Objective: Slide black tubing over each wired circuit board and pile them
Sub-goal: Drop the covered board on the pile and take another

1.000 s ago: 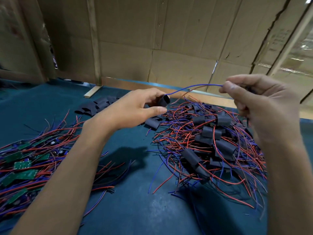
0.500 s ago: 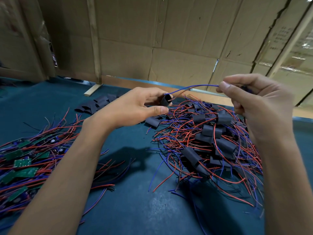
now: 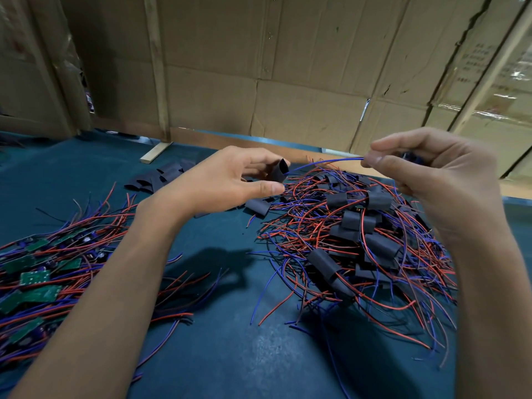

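**Tubing piece and blue wire held above the sleeved pile**

Landmark: the sleeved pile (image 3: 357, 243), a tangled heap of thin red and blue wires with short matte black sleeves over the boards, lying on the dark teal, slightly glossy desk (image 3: 230, 355).

Left hand (image 3: 230, 182): raised just left of the pile's far edge. Thumb and fingers curl round and pinch one black tubing piece (image 3: 279, 172). The piece is short, flattened, soft-looking, its upper mouth squeezed partly open into a lens shape. Long axis runs near upright, tilted slightly, open end up and toward the right hand.

Right hand (image 3: 426, 180): raised over the pile's far right part. Thumb and forefinger pinch a blue wire (image 3: 325, 162); the other fingers are curled, with something dark blue barely visible inside them, too hidden to identify. The wire is thin, smooth, gently bowed; long axis near horizontal, running from the pinch leftward to the tubing, its free end at the tubing's lower edge. Whether the tip is inside the tube cannot be told.

Left of the pile, beyond the left forearm: loose flat black tubing pieces (image 3: 161, 177) in a small heap. Farther left, near the desk's edge: bare green circuit boards (image 3: 34, 277), rectangular, with red and blue leads splayed toward the pile.

Behind the pile: a wall of creased brown cardboard (image 3: 288, 82).
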`<state>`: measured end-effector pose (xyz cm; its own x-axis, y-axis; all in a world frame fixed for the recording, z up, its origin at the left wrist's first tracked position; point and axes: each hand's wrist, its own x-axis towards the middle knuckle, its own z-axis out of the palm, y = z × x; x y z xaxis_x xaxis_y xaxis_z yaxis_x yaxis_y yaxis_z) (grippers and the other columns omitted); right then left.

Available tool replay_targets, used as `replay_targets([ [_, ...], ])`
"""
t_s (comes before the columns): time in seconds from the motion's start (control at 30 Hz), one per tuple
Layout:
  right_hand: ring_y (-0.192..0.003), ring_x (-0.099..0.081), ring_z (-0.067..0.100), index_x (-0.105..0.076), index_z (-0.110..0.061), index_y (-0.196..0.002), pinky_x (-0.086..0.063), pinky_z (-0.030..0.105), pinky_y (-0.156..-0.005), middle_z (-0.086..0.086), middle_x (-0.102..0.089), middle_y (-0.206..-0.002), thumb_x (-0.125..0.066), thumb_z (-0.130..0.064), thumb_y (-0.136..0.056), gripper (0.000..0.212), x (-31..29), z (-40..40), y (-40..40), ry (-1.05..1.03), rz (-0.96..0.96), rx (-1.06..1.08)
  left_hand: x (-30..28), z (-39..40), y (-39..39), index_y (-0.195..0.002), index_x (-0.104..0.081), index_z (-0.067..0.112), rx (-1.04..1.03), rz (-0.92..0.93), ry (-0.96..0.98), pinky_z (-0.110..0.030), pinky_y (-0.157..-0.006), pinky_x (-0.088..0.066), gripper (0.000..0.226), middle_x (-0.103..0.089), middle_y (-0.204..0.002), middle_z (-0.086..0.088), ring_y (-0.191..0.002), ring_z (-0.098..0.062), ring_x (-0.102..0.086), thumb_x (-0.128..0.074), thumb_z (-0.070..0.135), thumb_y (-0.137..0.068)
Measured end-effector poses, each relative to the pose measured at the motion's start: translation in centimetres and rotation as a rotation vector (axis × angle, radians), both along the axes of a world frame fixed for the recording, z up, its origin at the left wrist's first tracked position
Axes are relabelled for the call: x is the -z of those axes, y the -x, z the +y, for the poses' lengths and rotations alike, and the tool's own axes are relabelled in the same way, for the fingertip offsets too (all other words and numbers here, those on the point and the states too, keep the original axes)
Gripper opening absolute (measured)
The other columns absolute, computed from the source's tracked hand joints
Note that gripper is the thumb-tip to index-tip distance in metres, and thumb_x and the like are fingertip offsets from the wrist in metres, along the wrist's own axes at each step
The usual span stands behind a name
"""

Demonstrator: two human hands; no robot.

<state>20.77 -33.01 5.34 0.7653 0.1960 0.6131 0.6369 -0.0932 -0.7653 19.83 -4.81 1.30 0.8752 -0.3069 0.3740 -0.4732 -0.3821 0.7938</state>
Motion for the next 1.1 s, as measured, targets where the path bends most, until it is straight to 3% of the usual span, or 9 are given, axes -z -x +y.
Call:
replay_targets([
  [0.07, -0.057, -0.058, -0.002, -0.078, -0.02, -0.086, -0.043, 0.008, -0.058, 0.003, -0.078, -0.08, -0.085, -0.021, -0.075, 0.013, 0.0, 0.4, 0.1, -0.019, -0.017, 0.002, -0.1, -0.2, 0.0, -0.118, -0.068, 0.018, 0.0, -0.004, -0.042, -0.003, -0.076, -0.044, 0.03, -0.074, -0.102, 0.016, -0.1, 0.004, -0.067, -0.073, 0.009, -0.089],
  [0.23, -0.055, -0.06, 0.0, -0.077, -0.018, -0.085, -0.038, 0.007, -0.052, -0.012, -0.069, -0.061, -0.084, -0.014, -0.078, 0.011, -0.3, 0.2, 0.4, -0.081, -0.056, 0.02, -0.1, 0.1, -0.1, -0.126, -0.067, 0.028, -0.06, -0.016, -0.191, -0.004, -0.084, -0.04, 0.04, -0.071, -0.115, 0.02, -0.113, 0.008, -0.062, -0.076, 0.018, -0.089],
  [0.47, -0.052, -0.057, -0.002, -0.076, -0.017, -0.083, -0.038, 0.008, -0.052, -0.003, -0.074, -0.067, -0.083, -0.013, -0.077, 0.01, -0.5, 0.5, 0.6, -0.072, -0.015, 0.042, -0.1, 0.0, -0.4, -0.129, -0.066, 0.036, -0.054, -0.011, -0.279, -0.012, -0.09, -0.043, 0.044, -0.071, -0.111, 0.027, -0.113, 0.014, -0.059, -0.077, 0.021, -0.088],
  [0.63, -0.051, -0.057, -0.002, -0.076, -0.013, -0.084, -0.04, 0.008, -0.055, -0.001, -0.075, -0.071, -0.082, -0.007, -0.078, 0.011, -0.5, 0.9, 0.7, -0.066, -0.005, 0.084, -0.2, -0.2, -0.2, -0.121, -0.067, 0.044, -0.03, -0.03, -0.262, -0.003, -0.087, -0.043, 0.042, -0.07, -0.102, 0.034, -0.108, 0.017, -0.059, -0.079, 0.022, -0.087],
  [0.87, -0.05, -0.055, -0.001, -0.076, -0.016, -0.082, -0.038, 0.01, -0.051, -0.001, -0.074, -0.067, -0.081, -0.01, -0.077, 0.009, -0.7, 1.2, 0.9, -0.096, 0.037, 0.163, 0.0, -0.4, -0.4, -0.116, -0.069, 0.038, -0.048, -0.023, -0.195, -0.001, -0.083, -0.04, 0.037, -0.074, -0.107, 0.022, -0.108, 0.011, -0.063, -0.081, 0.021, -0.085],
  [1.1, -0.049, -0.046, 0.005, -0.077, -0.016, -0.077, -0.032, 0.016, -0.048, 0.009, -0.072, -0.069, -0.079, -0.012, -0.069, 0.009, -0.8, 1.4, 0.9, -0.068, 0.085, 0.17, 0.0, -0.6, -0.3, -0.102, -0.073, 0.028, -0.131, -0.076, -0.161, -0.009, -0.087, -0.047, 0.023, -0.076, -0.094, 0.016, -0.096, 0.009, -0.068, -0.084, 0.026, -0.081],
])
